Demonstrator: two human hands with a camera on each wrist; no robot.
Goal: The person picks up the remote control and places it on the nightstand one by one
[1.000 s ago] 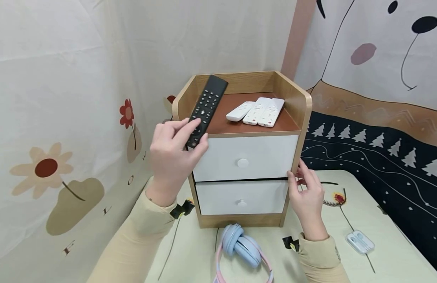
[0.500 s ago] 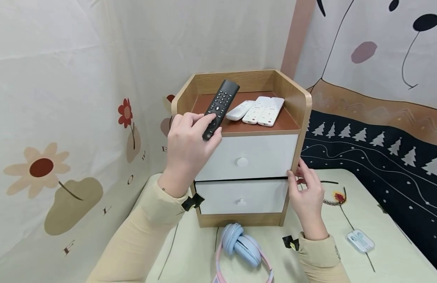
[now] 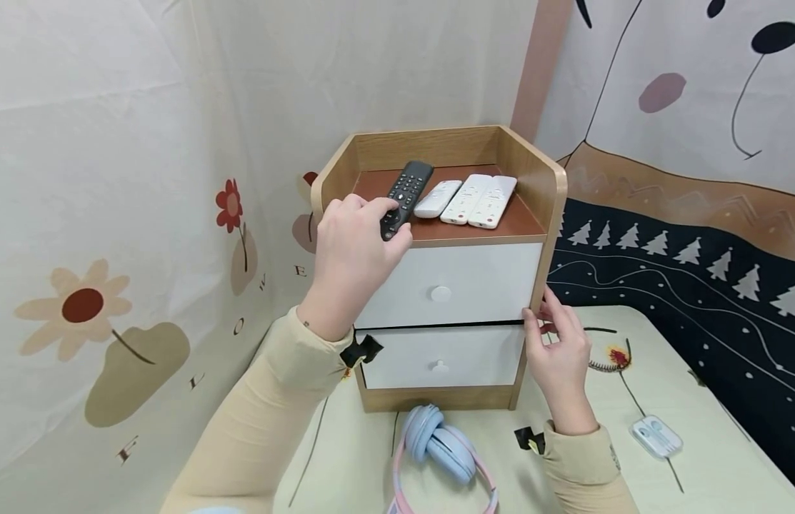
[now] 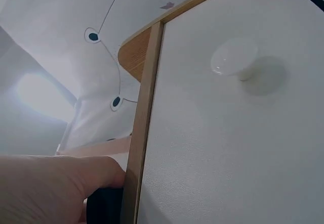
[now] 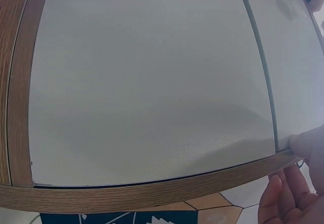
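Observation:
Between thumb and fingers my left hand point(image 3: 355, 260) pinches the lower end of a black remote control point(image 3: 408, 191). The remote is over the left part of the brown top shelf of a small wooden cabinet point(image 3: 438, 398); whether it touches the shelf I cannot tell. Right beside it lie three white remotes: one at an angle point(image 3: 438, 199) and two side by side point(image 3: 466, 199). My right hand point(image 3: 558, 350) grips the cabinet's right side edge, thumb on the front and fingers around the side. In the left wrist view, only a dark end of the remote point(image 4: 105, 206) shows below the hand.
The cabinet has two closed white drawers with round knobs, the upper knob point(image 3: 441, 293) and the lower knob point(image 3: 440, 366). Blue and pink headphones point(image 3: 438, 446) lie in front of it. A small clear case with earphones point(image 3: 656, 437) lies at right. Printed cloth walls stand behind.
My left hand has carried the black remote right and lowered it toward the shelf, close beside the white remotes. The angled white remote has shifted slightly. My right hand stays put.

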